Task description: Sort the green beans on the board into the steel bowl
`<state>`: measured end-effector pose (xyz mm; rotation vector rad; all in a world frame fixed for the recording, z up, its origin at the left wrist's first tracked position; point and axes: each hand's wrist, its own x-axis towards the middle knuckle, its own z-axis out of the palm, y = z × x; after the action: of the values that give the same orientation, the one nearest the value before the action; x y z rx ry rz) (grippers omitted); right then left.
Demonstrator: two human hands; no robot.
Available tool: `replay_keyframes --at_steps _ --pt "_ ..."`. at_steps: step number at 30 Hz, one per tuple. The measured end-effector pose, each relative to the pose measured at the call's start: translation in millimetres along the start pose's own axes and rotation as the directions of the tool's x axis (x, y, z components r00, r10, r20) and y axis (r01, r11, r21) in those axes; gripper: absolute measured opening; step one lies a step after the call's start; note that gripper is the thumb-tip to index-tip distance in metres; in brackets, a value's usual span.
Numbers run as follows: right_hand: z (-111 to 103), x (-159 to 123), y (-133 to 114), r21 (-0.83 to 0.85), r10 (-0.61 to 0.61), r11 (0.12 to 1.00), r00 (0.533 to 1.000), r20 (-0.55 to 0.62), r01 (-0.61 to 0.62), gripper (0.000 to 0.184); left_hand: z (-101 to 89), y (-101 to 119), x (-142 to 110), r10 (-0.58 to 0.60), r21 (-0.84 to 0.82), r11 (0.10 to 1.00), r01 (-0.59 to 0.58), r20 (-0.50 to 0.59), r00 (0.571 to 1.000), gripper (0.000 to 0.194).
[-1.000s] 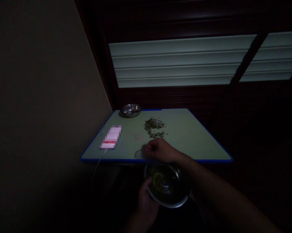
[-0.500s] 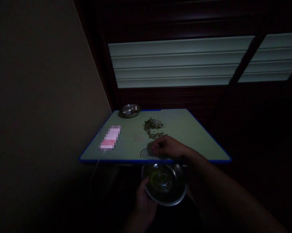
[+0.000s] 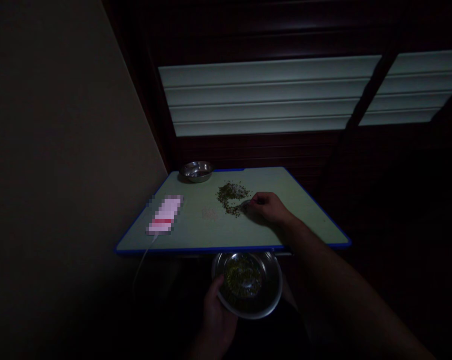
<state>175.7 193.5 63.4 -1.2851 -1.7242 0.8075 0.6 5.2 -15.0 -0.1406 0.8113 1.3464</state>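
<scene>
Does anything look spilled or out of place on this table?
Possibly the loose greenish bits, scattered straight on the table beside the right hand rather than inside the bowl in the left hand. They look spilled, though I can't tell whether that's accidental. Nothing looks damaged.

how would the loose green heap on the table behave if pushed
The heap would likely spread rather than shift as one, being separate small grains with strays at its edges. Single grains may skid easily, as the tabletop looks smooth and flat.
</scene>
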Motion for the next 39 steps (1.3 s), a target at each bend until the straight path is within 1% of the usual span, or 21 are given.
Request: replay_keyframes --at_steps 2,7,10,12,15,18,21,25,30,39 --pt "0 0 1 -0.015 -0.004 1.000 1.000 0.000 0.004 0.027 1.7 2 -3 -0.004 0.003 1.000 0.004 -0.016 1.000 0.027" --pt "2 -1 0 0.028 0.027 0.999 0.999 0.018 -0.027 0.024 0.6 6 -5 0.004 0.042 0.999 -0.003 -0.025 1.000 0.027" --pt "4 -2 0 0.017 0.020 1.000 1.000 0.013 -0.021 0.021 -4.4 7 -2 0.004 0.040 0.999 -0.004 0.008 1.000 0.023" --pt "5 -2 0 0.020 0.022 1.000 1.000 0.003 -0.022 0.021 -8.3 6 2 -0.021 0.047 0.999 0.020 0.011 1.000 0.022" --pt "5 -3 -1 0.034 0.021 0.999 1.000 -0.007 -0.021 0.021 -12.8 6 7 -0.015 0.042 0.999 0.012 0.062 0.998 0.024" --pt "5 -4 -4 0.055 0.030 0.998 0.999 -0.014 -0.030 0.022 -13.1 6 7 -0.027 0.038 0.999 0.024 0.071 0.997 0.028" --pt "4 -5 -7 0.069 0.033 0.997 0.999 -0.026 -0.031 0.021 -9.4 7 3 -0.025 0.038 0.999 0.022 0.073 0.997 0.031" --pt "3 -5 -8 0.069 0.029 0.997 0.998 -0.058 -0.025 0.023 -2.9 7 -3 -0.007 0.042 0.999 0.005 0.032 0.999 0.034" --pt "2 -4 -6 0.042 -0.006 0.999 0.998 -0.066 0.009 0.020 1.7 7 -4 -0.004 0.038 0.999 0.005 -0.029 1.000 0.028" --pt "4 -3 -3 0.059 0.011 0.998 0.999 -0.052 -0.008 0.019 1.5 6 -4 -0.001 0.022 1.000 0.002 -0.036 0.999 0.026"
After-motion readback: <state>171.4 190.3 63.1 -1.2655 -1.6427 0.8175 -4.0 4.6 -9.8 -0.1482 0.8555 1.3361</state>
